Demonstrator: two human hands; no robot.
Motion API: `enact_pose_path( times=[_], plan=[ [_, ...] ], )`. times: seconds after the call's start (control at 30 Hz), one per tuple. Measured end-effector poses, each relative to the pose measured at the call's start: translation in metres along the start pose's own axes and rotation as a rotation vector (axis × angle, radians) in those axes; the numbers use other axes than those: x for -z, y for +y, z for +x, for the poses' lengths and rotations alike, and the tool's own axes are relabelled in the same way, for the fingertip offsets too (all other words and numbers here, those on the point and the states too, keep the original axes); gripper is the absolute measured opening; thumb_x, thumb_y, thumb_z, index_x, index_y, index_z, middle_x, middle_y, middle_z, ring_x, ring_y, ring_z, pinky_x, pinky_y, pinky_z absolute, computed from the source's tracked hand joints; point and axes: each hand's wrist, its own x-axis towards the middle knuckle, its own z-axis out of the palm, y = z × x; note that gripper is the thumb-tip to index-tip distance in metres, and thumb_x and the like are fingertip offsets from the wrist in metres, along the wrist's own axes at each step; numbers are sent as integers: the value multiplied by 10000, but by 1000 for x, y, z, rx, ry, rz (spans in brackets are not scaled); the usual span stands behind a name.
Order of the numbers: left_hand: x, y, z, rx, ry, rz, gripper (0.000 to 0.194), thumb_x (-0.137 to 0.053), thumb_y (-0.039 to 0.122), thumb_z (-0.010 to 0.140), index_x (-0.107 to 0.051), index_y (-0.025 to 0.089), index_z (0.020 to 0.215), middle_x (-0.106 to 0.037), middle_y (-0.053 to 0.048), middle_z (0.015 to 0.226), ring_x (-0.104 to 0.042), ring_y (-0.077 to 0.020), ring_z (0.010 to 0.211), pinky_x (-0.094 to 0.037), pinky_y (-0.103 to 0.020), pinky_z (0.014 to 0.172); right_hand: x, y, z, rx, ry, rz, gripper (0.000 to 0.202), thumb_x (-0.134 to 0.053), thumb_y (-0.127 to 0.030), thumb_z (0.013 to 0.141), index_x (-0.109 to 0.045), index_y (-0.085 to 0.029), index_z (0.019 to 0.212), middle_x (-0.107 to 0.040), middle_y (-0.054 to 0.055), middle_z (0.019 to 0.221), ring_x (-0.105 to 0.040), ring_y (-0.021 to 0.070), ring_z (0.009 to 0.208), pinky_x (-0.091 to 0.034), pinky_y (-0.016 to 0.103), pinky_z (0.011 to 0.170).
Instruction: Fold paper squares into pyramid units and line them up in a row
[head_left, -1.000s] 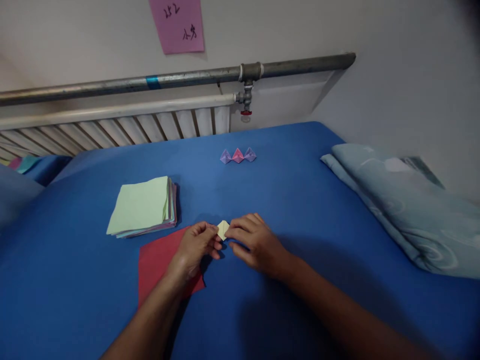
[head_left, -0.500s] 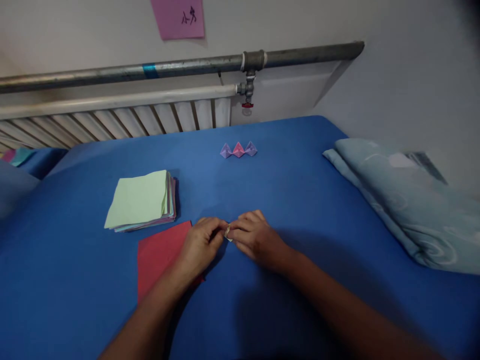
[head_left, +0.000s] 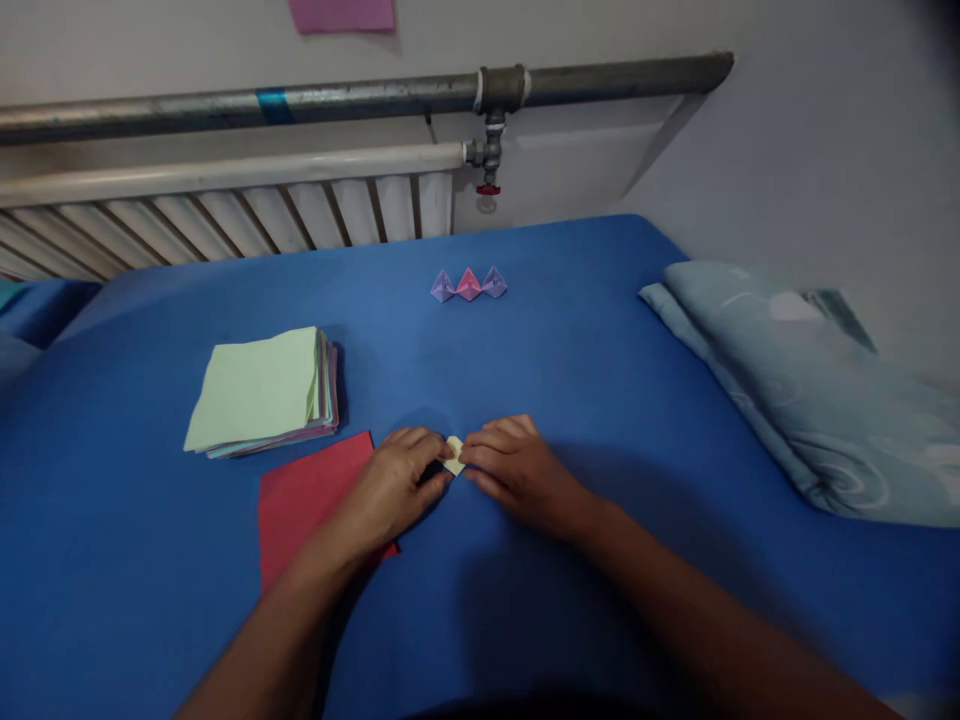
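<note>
Between my two hands lies a small folded piece of pale yellow paper [head_left: 454, 456], its edges partly covered by my fingers. My left hand [head_left: 406, 482] has its thumb and fingers closed on the paper's left side. From the right, my right hand [head_left: 517, 472] grips the other side with its fingertips. Under my left wrist and forearm is a red sheet of paper [head_left: 300, 500], lying on the blue cloth. Farther off, a row of three small folded paper shapes [head_left: 469, 285], purple, pink and purple, sits on the cloth.
A stack of coloured paper [head_left: 259, 390], pale green on top, lies to the left. On the right is a folded light-blue patterned cloth [head_left: 787, 400]. The blue covered surface [head_left: 555, 350] ends at a wall with a radiator [head_left: 300, 215] and a metal pipe [head_left: 375, 92].
The yellow paper now shows more of its face between my fingers, flatter than before. My hands have parted slightly. The view has tipped down a little.
</note>
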Motion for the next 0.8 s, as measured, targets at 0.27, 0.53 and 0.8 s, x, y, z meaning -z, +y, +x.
enact_pose_path(
  times=[0.27,0.53,0.8],
  plan=[
    [3,-9,2,-60,-43,-4,120,-557,248,888,-645,236,968,-671,-39,980,-602,-178,939,-449,-317,840,-3,2,1,-6,14,-16,103,-591,-194,891,-648,-193,978,-697,36,974,-550,189,913,-303,343,802],
    [2,-9,3,-79,-33,17,122,-536,254,907,-648,229,947,-675,-36,959,-600,-175,908,-455,-315,823,-2,2,2,-24,-4,-12,86,-590,-200,896,-660,-202,945,-694,38,938,-555,176,877,-307,338,786],
    [0,-8,2,-98,-25,100,150,-484,258,941,-626,211,950,-664,-42,952,-595,-175,899,-475,-320,812,-2,0,4,-44,21,28,56,-597,-215,885,-650,-205,901,-676,32,906,-546,176,846,-328,335,771]
  ],
)
